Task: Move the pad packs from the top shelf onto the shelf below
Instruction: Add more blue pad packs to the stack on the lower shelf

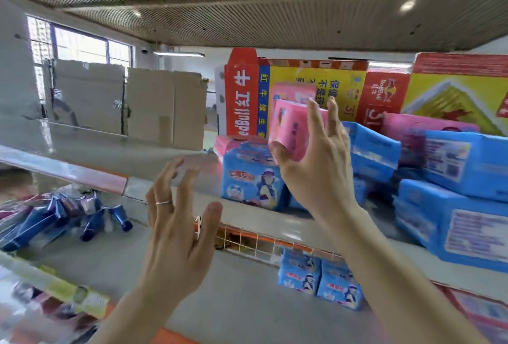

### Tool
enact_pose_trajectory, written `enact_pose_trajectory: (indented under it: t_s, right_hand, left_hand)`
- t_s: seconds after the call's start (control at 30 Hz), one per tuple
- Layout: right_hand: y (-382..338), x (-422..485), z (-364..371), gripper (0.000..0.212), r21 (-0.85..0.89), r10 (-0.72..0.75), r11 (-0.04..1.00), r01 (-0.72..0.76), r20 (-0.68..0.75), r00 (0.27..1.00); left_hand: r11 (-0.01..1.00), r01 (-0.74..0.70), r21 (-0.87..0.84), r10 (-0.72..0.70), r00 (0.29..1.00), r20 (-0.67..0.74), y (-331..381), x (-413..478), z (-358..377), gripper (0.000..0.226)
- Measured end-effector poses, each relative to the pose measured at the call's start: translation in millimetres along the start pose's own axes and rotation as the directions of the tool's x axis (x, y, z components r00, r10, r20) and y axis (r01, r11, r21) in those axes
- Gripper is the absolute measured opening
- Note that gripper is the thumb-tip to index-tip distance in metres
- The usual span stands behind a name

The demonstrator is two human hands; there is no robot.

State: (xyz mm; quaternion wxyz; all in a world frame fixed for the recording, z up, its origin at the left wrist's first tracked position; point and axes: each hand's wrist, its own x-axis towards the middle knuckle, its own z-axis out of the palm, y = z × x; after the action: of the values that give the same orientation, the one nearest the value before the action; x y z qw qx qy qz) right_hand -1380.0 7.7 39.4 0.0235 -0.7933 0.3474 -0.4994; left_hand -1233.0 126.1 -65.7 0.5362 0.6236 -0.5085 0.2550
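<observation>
— What is held by the right hand?
— A pink pad pack is pinched by it. The thumb is pressed against the pack's lower front edge, and the fingers are stretched up along its far side. The pack is held upright in the middle of the frame, raised above the top shelf and above an upright blue pad pack standing there.
— And the left hand?
— Nothing is held by it. It is raised lower left of centre, with the fingers spread wide and loosely bent. A thin ring is worn on one finger.
— What else is kept on the top shelf?
— Stacked blue packs are piled at the right edge of the frame, and a pink pack is seen lying behind them. Red Bull cartons are stood along the back.
— Is anything found on the shelf below?
— Two blue packs are seen upright, side by side, lower right of centre. Blue tubes are heaped at the left.
</observation>
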Motion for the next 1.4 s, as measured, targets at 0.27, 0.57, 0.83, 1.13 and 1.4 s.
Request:
enact_pose_trajectory:
  t_s: [0.27, 0.57, 0.83, 1.13, 1.4]
  right_hand:
    - [-1.0, 18.9, 33.7, 0.068, -0.031, 0.01, 0.999, -0.017, -0.225, 0.974]
    - [-6.1, -2.7, -12.0, 0.064, 0.142, -0.172, 0.963, 0.229, -0.328, 0.929]
    - [54.2, -95.3, -107.9, 0.068, 0.517, -0.155, 0.822, 0.238, -0.199, 0.968]
    - [140.6, -205.6, -169.2, 0.066, 0.847, 0.188, 0.468, -0.251, 0.182, 0.965]
    - [218.7, -299.2, -215.5, 0.064, 0.528, 0.714, 0.162, -0.834, 0.52, 0.468]
  left_hand:
    - [0.999, -0.043, 0.028, 0.044, 0.998, -0.037, -35.2, -0.5, -4.8, 0.058]
    - [0.997, -0.067, -0.041, 0.068, 0.997, 0.025, -25.4, -2.7, 8.9, 0.06]
    - [0.92, -0.087, -0.382, 0.148, 0.98, 0.133, 44.4, -19.4, 15.4, 0.06]
    - [0.55, 0.388, -0.74, 0.117, 0.841, 0.529, 144.8, -106.3, 59.5, 0.04]
    - [0.572, 0.792, -0.213, -0.304, 0.446, 0.842, 224.1, -203.4, 103.2, 0.075]
